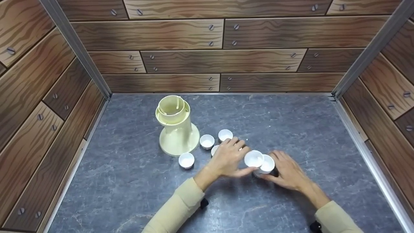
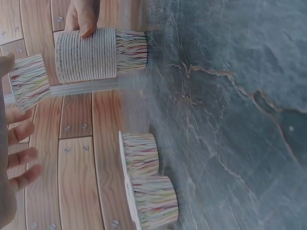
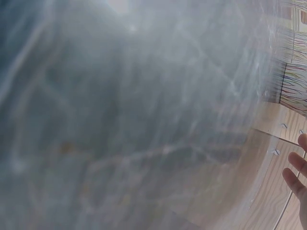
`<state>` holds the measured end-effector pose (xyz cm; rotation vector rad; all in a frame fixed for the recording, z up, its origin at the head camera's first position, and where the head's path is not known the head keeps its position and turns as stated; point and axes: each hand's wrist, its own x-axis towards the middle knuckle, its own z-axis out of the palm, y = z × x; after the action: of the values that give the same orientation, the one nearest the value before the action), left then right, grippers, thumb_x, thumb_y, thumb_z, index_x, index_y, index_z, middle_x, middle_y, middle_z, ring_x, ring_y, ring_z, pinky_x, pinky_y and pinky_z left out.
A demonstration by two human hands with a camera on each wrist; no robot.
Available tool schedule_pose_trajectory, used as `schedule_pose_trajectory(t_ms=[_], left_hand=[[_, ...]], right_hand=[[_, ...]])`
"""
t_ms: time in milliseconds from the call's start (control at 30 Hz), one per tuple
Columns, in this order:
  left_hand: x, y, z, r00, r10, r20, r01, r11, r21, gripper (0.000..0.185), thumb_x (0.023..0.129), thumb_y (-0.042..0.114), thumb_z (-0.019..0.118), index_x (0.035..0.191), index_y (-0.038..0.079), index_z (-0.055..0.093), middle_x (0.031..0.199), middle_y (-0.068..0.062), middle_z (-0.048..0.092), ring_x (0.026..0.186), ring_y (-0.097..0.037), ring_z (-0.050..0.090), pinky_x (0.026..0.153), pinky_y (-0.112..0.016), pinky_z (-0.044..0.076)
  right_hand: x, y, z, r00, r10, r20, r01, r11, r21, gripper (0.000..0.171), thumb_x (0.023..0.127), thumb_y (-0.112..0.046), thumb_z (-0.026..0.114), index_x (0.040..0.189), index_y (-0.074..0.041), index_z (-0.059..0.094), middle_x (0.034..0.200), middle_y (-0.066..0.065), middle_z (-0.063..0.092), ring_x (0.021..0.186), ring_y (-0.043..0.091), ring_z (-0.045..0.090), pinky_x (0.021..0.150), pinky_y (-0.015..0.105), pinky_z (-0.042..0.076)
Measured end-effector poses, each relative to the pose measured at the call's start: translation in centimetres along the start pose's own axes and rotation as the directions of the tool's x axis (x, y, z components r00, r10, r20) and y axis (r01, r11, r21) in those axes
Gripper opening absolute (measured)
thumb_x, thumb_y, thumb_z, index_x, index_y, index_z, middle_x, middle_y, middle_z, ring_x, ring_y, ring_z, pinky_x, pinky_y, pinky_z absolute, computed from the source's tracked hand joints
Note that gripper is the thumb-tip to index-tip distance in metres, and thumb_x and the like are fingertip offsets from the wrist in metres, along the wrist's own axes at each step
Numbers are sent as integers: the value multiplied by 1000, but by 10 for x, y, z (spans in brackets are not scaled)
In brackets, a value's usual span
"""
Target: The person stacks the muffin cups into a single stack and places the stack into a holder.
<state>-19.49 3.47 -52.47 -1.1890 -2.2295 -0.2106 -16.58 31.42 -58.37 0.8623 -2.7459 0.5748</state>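
Left hand (image 1: 226, 158): thumb and index finger pinch a single paper cup (image 2: 29, 82) at its sides, cup out ahead of the palm, mouth up; the other fingers stand apart, clear of it. Sidewall carries thin wavy multicoloured lines, inside is white. From the left wrist, this cup sits just above the rim level of a tall nested stack of cups (image 2: 91, 55) and a little to one side, a narrow gap between. Right hand (image 1: 289, 171) grips that stack, thumb on the near side and fingers on the far side; other fingertips, seen at the right wrist, are spread and off it. Stack upright, base at the tabletop (image 1: 291, 123). Loose cups, mouths up: front one (image 1: 186, 160), two farther back (image 1: 207, 141), another (image 1: 215, 150) partly behind the left hand. Pale-yellow flared stand (image 1: 178, 139) just beside them, left-back.
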Motion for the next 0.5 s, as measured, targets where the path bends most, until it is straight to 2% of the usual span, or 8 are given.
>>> schedule_pose_trajectory(t_ms=[267,500], left_hand=[[5,4,5,1000,9,8,-9,1000,-21,62,91,75,43,104,20,69,98,3,59,90,-18,50,76,-31,43],[9,8,7,1000,12,11,-12,1000,-26,62,92,76,41,105,22,69,99,4,57,92,-17,49,82,-32,44]], right_hand=[[-1,0,0,1000,4,-10,-4,1000,17,66,81,-62,77,122,-13,63,110,-2,57,101,19,54,86,45,46],[0,1,1,1000,-4,-17,4,1000,3,68,81,-63,77,121,-10,63,110,1,58,101,20,55,86,46,47]])
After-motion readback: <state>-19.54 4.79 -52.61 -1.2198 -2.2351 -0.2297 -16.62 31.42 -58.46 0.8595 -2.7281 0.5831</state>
